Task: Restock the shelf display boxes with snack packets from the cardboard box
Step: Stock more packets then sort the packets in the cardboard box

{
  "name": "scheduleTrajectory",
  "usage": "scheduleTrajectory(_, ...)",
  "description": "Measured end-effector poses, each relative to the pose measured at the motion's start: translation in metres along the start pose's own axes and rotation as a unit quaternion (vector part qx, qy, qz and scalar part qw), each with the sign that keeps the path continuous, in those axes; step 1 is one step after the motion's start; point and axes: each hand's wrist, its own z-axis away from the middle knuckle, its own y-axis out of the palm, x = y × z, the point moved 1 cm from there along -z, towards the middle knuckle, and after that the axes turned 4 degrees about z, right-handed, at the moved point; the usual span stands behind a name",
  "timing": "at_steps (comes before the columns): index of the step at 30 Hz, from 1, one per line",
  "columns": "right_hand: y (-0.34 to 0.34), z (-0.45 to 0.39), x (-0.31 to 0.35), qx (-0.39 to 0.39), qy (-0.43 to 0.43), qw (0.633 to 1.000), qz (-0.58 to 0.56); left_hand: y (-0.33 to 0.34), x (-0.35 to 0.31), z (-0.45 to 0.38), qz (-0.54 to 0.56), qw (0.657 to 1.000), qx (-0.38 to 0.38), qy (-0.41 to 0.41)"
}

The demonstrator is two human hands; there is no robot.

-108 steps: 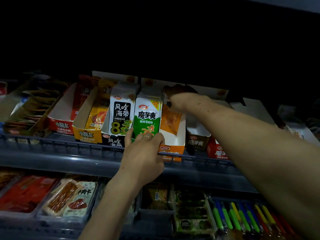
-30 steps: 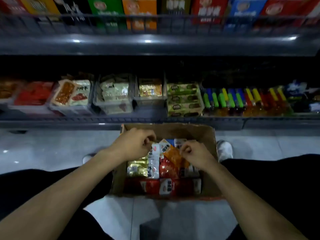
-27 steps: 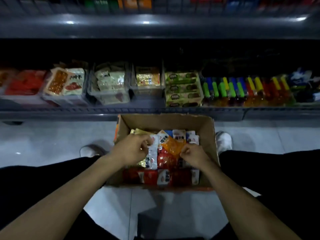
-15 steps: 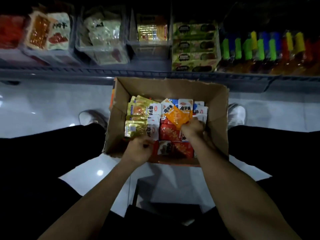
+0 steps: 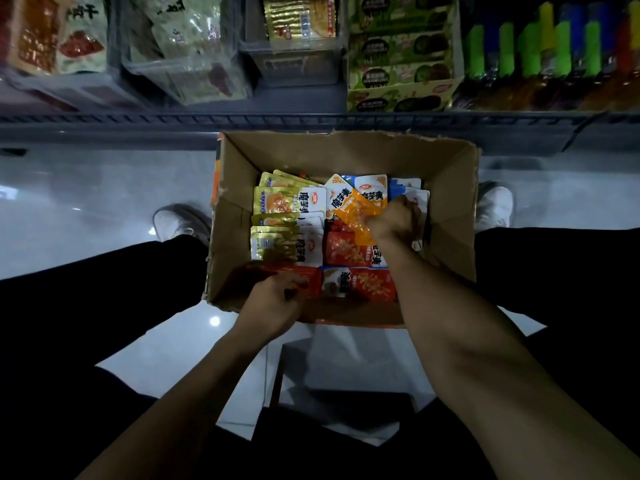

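Note:
An open cardboard box (image 5: 450,188) sits on the floor between my legs, filled with several snack packets: gold ones (image 5: 287,202) at the left, red ones (image 5: 346,251) in the middle and front, blue-white ones at the back right. My right hand (image 5: 394,220) is inside the box and grips an orange packet (image 5: 353,209) that lies tilted on top of the others. My left hand (image 5: 273,299) is at the box's near left corner, fingers curled on a red packet (image 5: 308,277) there.
A low shelf runs behind the box with clear bins of snack packs (image 5: 187,46), a green display box (image 5: 401,64) and a row of bright green-capped items (image 5: 554,46). My shoes (image 5: 176,220) stand on the shiny floor either side of the box.
I left the upper shelf and bent down over the box. My left hand came back from the gold packets to the near left corner; my right hand keeps hold of the orange packet.

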Motion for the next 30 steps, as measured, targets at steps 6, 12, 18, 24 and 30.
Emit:
scheduleTrajectory(6, -0.001, -0.005, 0.010, 0.082, 0.013, 0.993, -0.083, 0.000, 0.000, -0.001, 0.017, 1.000, 0.008, -0.017)
scheduleTrajectory(12, -0.023, 0.004, -0.005, 0.051, -0.021, 0.986, -0.155, 0.000, -0.012, -0.016, 0.027, 0.998, 0.004, -0.062)
scheduleTrajectory(18, -0.072, 0.040, -0.019, 0.154, -0.047, 0.935, -0.315, -0.014, -0.044, -0.026, 0.267, 0.960, -0.035, -0.083)
scheduleTrajectory(24, -0.116, 0.085, -0.007, 0.244, -0.199, 0.906, -0.282, -0.048, -0.075, -0.018, 0.405, 0.903, -0.135, -0.043)
scheduleTrajectory(30, -0.144, 0.120, 0.010, 0.254, -0.292, 0.899, -0.206, -0.076, -0.087, 0.004, 0.263, 0.941, -0.200, 0.065)
